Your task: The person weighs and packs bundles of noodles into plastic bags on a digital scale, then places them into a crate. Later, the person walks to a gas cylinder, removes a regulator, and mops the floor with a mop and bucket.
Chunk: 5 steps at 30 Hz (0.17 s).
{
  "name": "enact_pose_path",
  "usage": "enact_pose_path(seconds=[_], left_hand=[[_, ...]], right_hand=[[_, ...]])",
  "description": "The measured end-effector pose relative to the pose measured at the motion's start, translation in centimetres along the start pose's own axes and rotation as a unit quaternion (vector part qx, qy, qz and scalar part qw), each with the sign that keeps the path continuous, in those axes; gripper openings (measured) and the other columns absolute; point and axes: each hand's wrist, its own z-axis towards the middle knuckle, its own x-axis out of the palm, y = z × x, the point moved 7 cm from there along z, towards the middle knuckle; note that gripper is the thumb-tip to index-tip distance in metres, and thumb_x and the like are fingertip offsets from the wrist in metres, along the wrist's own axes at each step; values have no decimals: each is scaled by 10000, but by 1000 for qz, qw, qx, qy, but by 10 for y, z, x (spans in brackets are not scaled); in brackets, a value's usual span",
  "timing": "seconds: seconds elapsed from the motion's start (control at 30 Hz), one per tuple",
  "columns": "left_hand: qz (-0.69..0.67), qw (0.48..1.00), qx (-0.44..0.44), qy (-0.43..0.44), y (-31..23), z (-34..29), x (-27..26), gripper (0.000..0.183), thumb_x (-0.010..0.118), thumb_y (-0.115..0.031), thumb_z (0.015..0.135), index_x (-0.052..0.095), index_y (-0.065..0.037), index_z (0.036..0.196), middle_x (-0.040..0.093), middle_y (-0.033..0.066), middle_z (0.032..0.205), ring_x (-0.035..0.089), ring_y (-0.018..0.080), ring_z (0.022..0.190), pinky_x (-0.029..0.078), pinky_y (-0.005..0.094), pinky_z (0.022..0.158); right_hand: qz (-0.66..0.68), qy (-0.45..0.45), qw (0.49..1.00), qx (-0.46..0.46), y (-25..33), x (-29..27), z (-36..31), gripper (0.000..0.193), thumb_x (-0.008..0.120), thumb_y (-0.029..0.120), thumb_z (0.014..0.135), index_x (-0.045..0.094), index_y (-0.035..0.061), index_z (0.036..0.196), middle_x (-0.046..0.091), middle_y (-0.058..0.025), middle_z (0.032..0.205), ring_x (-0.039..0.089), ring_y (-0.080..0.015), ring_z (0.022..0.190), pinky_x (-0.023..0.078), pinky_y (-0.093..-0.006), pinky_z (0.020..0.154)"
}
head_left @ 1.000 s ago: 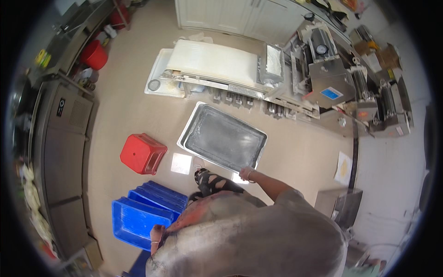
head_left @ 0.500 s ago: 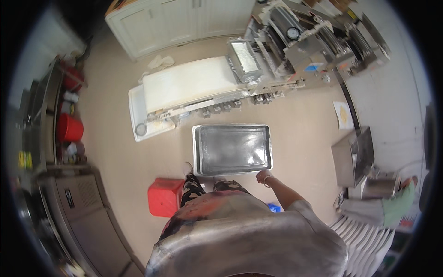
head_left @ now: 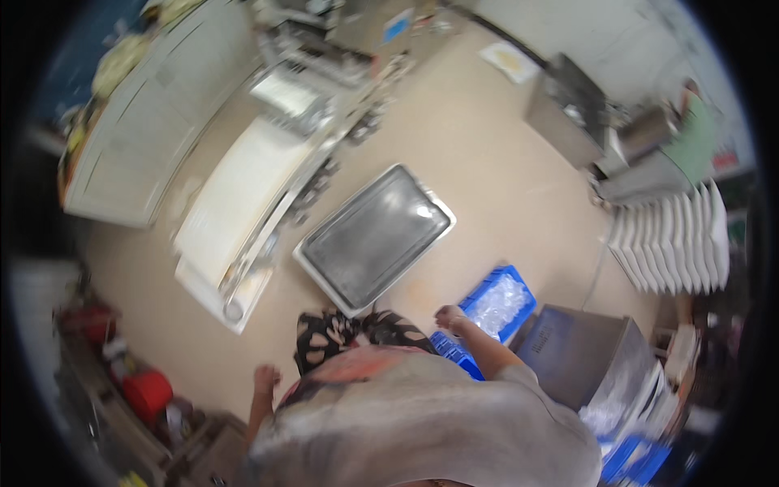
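Note:
In front of my legs, a dark metal sheet pan (head_left: 380, 239) lies slanted on a pale-rimmed tray or low stand. My right hand (head_left: 449, 316) hangs beyond the near side of the pan, close to a blue crate (head_left: 527, 305) filled with clear plastic. A bracelet circles that wrist, and nothing shows in the blurred fingers. My left hand (head_left: 266, 380) is out at my left side, apart from any object. Motion smears its fingers too, and I see nothing held. A second blue crate (head_left: 456, 354) is partly covered by my right forearm.
A machine with a long white belt (head_left: 243, 195) stands ahead to the left, before white cabinets (head_left: 162, 122). To the right are a steel sink (head_left: 564, 114), a person in a green top (head_left: 690, 150), stacked white trays (head_left: 669, 239) and a steel box (head_left: 578, 353). A red bucket (head_left: 148, 394) is at left.
My view has turned to the right, so the pan and machine appear rotated. Blue crates and the steel box have come into view. My left hand now shows; the red stool-like object has gone from sight.

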Motion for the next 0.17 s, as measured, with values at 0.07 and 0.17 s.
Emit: enact_pose_path(seconds=[0.07, 0.17], left_hand=[[-16, 989, 46, 142, -61, 28, 44, 173, 546, -251, 836, 536, -89, 777, 554, 66, 664, 520, 118, 559, 431, 272, 483], [290, 951, 67, 83, -157, 65, 112, 261, 473, -215, 851, 562, -35, 683, 568, 67, 586, 554, 142, 506, 426, 298, 444]], right_hand=[[66, 20, 997, -24, -52, 1, 2, 169, 587, 114, 816, 661, -7, 908, 624, -64, 698, 573, -155, 590, 474, -288, 527], [107, 123, 987, 7, -205, 25, 22, 294, 598, 315, 855, 622, 31, 923, 656, -49, 723, 624, -178, 592, 505, -321, 493]])
